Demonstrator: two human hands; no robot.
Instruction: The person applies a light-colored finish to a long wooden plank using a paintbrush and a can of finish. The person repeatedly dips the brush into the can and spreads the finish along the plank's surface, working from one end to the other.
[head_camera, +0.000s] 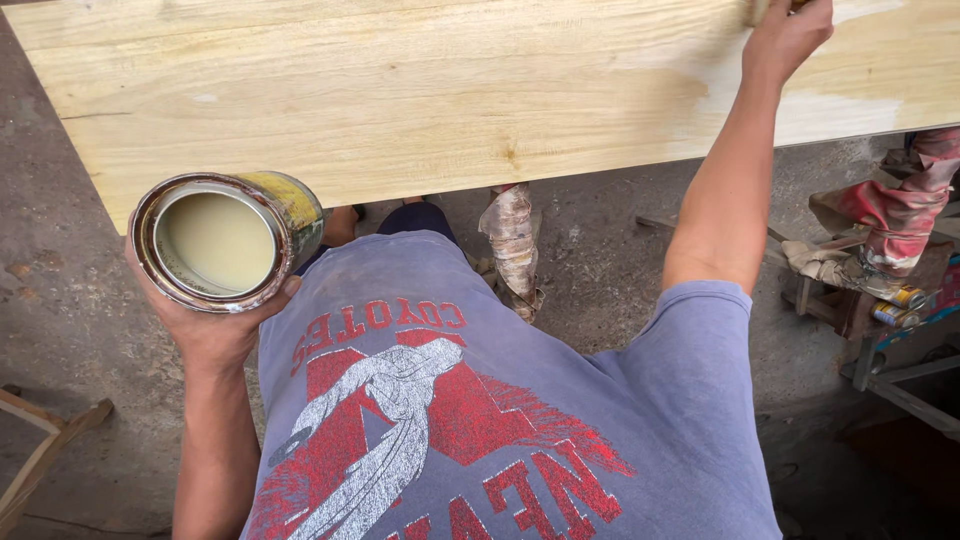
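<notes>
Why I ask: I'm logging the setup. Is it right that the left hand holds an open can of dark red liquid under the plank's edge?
Not quite. In the head view, the open can in the left hand holds pale cream liquid, not dark red, beside the plank.

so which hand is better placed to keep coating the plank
Right. The right hand is stretched out on the wooden plank, gripping something only partly in view at the frame's top edge. The left hand is occupied cradling the open can of pale liquid.

A rust-stained yellow tin (228, 240) filled with cream liquid is gripped in the left hand (215, 325). Pale yellow wood grain with a glossier patch is seen on the board (420, 90) beneath the right hand (785, 35). Red print is borne by the faded blue-grey shirt (520, 420).
</notes>
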